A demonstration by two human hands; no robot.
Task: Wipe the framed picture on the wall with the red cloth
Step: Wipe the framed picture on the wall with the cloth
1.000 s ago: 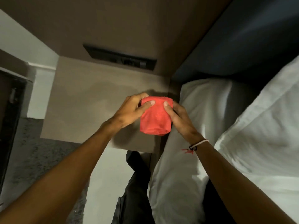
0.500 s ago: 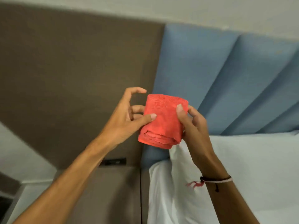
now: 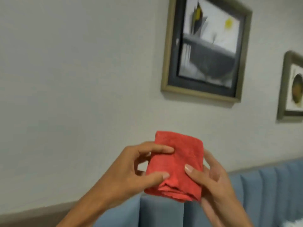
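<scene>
Raised now, red cloth [image 3: 176, 167] between both hands; framed picture [image 3: 206, 49] above.

Both forearms are raised up in front, angled inward. The left hand [image 3: 131, 167] and right hand [image 3: 211, 182] are held close together, fingers [image 3: 161, 149] curled, thumbs pressed forward, something pinched between them.

- Red cloth [image 3: 176, 166]: soft terry-like fabric, matt, fuzzy nap, folded in layers.
- Framed picture [image 3: 207, 48]: dull brass-toned moulded frame with satin finish; glazed front, faintly reflective.
- Wall [image 3: 82, 71]: pale, matt, finely textured.
- Headboard [image 3: 262, 194]: blue upholstery, smooth, channelled panels.
</scene>
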